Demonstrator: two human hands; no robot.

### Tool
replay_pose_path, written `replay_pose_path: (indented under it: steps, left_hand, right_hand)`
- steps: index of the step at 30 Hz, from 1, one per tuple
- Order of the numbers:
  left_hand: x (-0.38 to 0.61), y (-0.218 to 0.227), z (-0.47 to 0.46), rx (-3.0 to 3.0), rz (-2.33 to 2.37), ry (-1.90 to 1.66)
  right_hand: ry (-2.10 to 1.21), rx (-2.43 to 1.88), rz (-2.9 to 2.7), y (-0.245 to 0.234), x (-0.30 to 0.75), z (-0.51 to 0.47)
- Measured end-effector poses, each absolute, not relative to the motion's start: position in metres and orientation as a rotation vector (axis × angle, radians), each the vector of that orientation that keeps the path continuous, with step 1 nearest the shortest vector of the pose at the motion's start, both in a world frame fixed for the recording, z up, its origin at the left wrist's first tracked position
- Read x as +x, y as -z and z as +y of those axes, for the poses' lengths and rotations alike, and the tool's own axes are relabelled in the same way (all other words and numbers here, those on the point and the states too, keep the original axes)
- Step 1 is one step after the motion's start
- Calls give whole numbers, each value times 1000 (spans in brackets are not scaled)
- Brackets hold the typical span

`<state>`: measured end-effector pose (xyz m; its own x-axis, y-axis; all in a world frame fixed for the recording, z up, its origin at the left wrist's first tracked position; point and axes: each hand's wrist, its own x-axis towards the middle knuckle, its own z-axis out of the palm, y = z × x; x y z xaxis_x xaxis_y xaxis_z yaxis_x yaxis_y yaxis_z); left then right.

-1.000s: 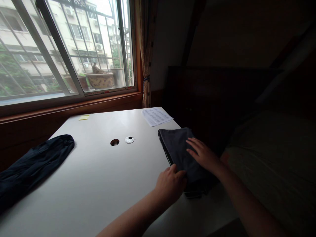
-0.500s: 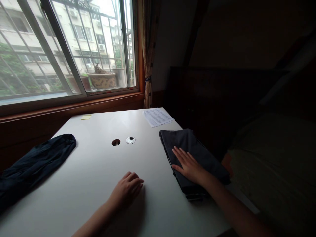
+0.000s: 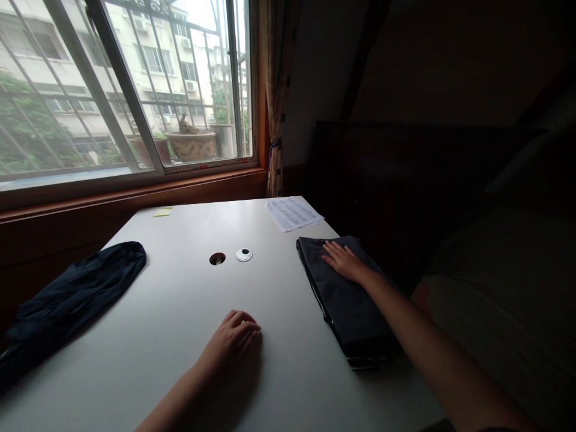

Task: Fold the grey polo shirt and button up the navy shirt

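A folded dark garment lies along the right edge of the white table. My right hand rests flat on its far end, fingers stretched out, holding nothing. My left hand lies palm down on the bare tabletop near the middle, fingers loosely curled and relaxed, a little apart from the garment. A second dark garment, unfolded and rumpled, sprawls over the table's left side, away from both hands.
A printed sheet of paper sits at the table's far right corner. A cable hole and its round cap are mid-table. A yellow sticky note lies near the window. A bed stands to the right.
My left hand left the folded garment's near edge and settled on the tabletop. My right hand slid along the garment from its near part to its far end.
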<state>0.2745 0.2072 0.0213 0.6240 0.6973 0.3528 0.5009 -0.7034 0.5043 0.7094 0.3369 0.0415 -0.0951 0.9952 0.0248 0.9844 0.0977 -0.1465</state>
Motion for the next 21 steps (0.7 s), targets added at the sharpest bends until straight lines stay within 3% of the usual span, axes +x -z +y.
replay_pose_path:
  steps: [12, 21]
  left_hand:
    - [275, -28, 206, 2461, 965, -685]
    - [276, -28, 206, 2466, 956, -678]
  right_hand:
    - [-112, -2372, -1743, -36, 764, 368]
    - [37, -2274, -1755, -33, 706, 376]
